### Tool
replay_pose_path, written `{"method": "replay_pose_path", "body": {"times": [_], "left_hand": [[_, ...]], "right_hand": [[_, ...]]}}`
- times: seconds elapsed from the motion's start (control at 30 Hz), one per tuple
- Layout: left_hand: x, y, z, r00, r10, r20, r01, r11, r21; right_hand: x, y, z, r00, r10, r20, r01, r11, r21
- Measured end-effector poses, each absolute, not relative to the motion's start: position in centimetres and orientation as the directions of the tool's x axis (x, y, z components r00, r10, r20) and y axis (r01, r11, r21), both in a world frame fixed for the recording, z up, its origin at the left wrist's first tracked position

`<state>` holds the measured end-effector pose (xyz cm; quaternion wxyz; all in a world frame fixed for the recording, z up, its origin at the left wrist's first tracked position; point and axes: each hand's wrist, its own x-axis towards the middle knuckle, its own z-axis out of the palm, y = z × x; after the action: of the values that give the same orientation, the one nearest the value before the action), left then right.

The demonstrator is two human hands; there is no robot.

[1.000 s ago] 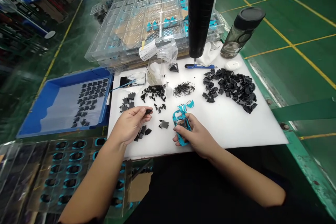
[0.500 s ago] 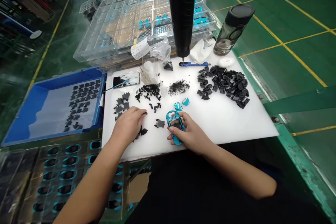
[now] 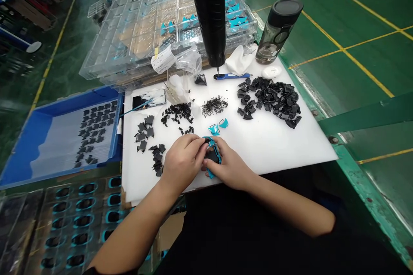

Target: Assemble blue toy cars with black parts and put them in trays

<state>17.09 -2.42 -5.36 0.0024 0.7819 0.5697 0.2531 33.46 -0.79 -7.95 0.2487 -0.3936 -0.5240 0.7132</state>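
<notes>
My right hand (image 3: 230, 164) is wrapped round a bright blue plastic casing (image 3: 212, 175) with a dark inside, thumb across its lower part. My left hand (image 3: 184, 159) is closed in a pinch at the casing's upper end, on a small black plastic part (image 3: 206, 141) that the fingertips mostly cover. Just beyond the hands lie two blue curved pieces (image 3: 214, 129). To the left of my left hand is a cluster of black parts (image 3: 157, 159). Small black pieces (image 3: 177, 112) and a heap of tiny screws (image 3: 214, 106) lie farther back.
A black electric screwdriver (image 3: 209, 17) hangs over the white board (image 3: 267, 150). Black parts (image 3: 277, 99) are heaped at the right, near a dark bottle (image 3: 279, 30). A blue-handled tool (image 3: 231, 76) lies behind the screws. Clear compartment trays (image 3: 142, 21) stand behind; a blue bin (image 3: 58, 109) is left.
My left hand has moved right, from beside the small black pieces to the casing's upper end, its fingers still pinched. My right hand keeps its hold on the casing. The view has shifted slightly.
</notes>
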Motion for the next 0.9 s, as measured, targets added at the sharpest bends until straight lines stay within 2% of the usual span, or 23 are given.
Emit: {"method": "replay_pose_path", "body": {"times": [0.17, 0.27, 0.33, 0.4, 0.5, 0.67, 0.8, 0.83, 0.9], "left_hand": [[17.0, -2.3, -5.8, 0.289, 0.892, 0.348, 0.903, -0.375, 0.211], [17.1, -2.4, -5.4, 0.236, 0.932, 0.275, 0.931, -0.298, 0.210], [17.0, -2.1, -4.9, 0.124, 0.973, 0.196, 0.934, -0.182, 0.309], [16.7, -1.5, -4.5, 0.023, 0.998, 0.062, 0.885, -0.049, 0.462], [15.9, -0.6, -4.3, 0.004, 0.998, -0.067, 0.767, 0.040, 0.640], [15.0, -0.7, -5.0, 0.099, 0.995, 0.017, 0.657, -0.078, 0.750], [14.7, -1.1, -4.8, 0.196, 0.980, 0.027, 0.604, -0.142, 0.784], [14.7, -0.9, -4.7, 0.172, 0.984, 0.035, 0.616, -0.136, 0.776], [14.6, 0.1, -4.3, -0.001, 0.997, 0.075, 0.693, -0.054, 0.719]], "right_hand": [[33.5, -0.7, -8.1, -0.534, 0.800, -0.274, 0.109, -0.257, -0.960], [33.5, -0.7, -8.1, -0.521, 0.814, -0.255, 0.132, -0.218, -0.967], [33.5, -0.8, -8.1, -0.525, 0.813, -0.253, 0.144, -0.209, -0.967], [33.5, -0.8, -8.0, -0.544, 0.790, -0.282, 0.131, -0.251, -0.959], [33.5, -0.8, -8.0, -0.584, 0.739, -0.335, 0.036, -0.389, -0.920], [33.6, -0.3, -7.8, -0.623, 0.665, -0.411, -0.132, -0.608, -0.783], [33.8, 0.0, -7.3, -0.609, 0.661, -0.438, -0.146, -0.636, -0.758], [33.9, 0.0, -7.2, -0.603, 0.665, -0.440, -0.148, -0.636, -0.758], [34.1, 0.1, -7.0, -0.576, 0.681, -0.453, -0.158, -0.636, -0.755]]}}
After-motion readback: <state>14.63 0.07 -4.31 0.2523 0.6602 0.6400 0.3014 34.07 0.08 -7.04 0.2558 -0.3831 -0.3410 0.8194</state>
